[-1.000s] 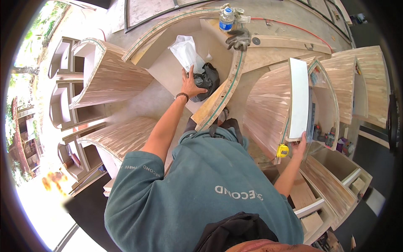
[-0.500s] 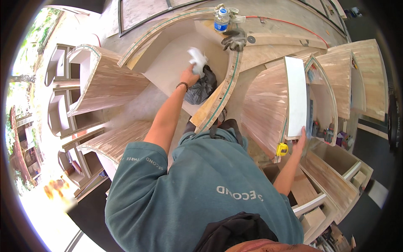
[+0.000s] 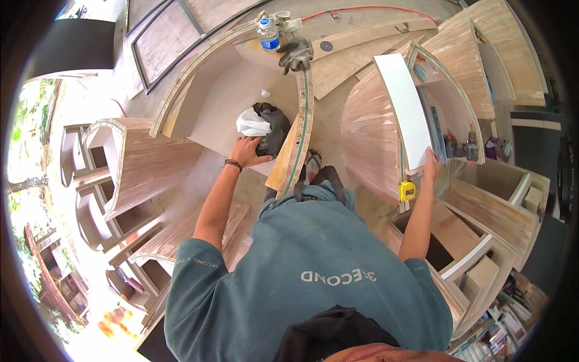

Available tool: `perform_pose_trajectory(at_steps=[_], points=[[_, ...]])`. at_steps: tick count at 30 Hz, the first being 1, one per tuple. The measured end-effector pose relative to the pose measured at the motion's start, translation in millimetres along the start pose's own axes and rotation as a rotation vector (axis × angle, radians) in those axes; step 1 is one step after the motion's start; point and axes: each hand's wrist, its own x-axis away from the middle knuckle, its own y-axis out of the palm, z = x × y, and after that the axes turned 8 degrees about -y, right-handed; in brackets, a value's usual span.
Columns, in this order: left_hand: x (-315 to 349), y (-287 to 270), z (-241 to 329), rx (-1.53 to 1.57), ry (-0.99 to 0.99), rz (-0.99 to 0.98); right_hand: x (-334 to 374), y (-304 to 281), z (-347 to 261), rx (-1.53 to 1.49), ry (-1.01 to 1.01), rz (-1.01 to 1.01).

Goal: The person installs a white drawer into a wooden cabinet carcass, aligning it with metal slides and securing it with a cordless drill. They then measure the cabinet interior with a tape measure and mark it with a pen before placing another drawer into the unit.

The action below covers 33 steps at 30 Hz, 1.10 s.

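Presently resting inside a curved wooden shell (image 3: 306, 108): a black plastic bag (image 3: 276, 131), with a crumpled white bundle (image 3: 253, 123) against its left side, both just ahead of the left hand (image 3: 246, 152). Most likely trouble, by judgement: stretching or tearing the thin plastic, from a pull on only one fold. Also possible: snagging the black bag on the shell's striped edge, so near on its right. At the far end of that edge, some danger of toppling the water bottle (image 3: 268, 36) or shaking loose the grey glove (image 3: 295, 55), from a knock to the shell. Over on the right, a chance of slipping for the long white panel (image 3: 403, 111), laid slantwise along a second curved piece (image 3: 369, 114), from an uneven push at its near end; then perhaps bumping the yellow tape measure (image 3: 407, 190), just beside that end.

As for the grip: on the left, well open, thumb spread wide, fingertips at the near edge of the white bundle, nothing visibly clasped. With the right hand (image 3: 430, 166), touching the near right corner of the white panel; underside hidden, so cannot tell whether closed around it or merely steadying.
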Motion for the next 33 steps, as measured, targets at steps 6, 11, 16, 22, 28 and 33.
perform_pose_trajectory(at_steps=[6,11,16,22,28,33], points=[[-30.9,35.1,-9.6,-0.021,0.102,0.086,11.7,2.4,-16.6,0.393,-0.199,0.106],[-36.3,27.5,-7.4,0.057,0.003,0.006,20.4,8.9,-21.5,0.585,-0.330,0.161],[-25.7,14.6,-16.4,0.096,-0.005,-0.056,28.2,12.2,-25.5,0.755,-0.400,0.208],[10.5,9.7,-16.8,0.314,-0.139,0.059,22.5,22.7,-51.2,0.894,-0.416,-0.010],[21.3,14.5,0.8,0.347,-0.166,0.164,-13.9,25.1,-47.5,0.659,-0.238,-0.207],[27.6,8.8,1.5,0.421,-0.163,0.244,-20.2,25.8,-66.8,0.609,-0.039,-0.276]])
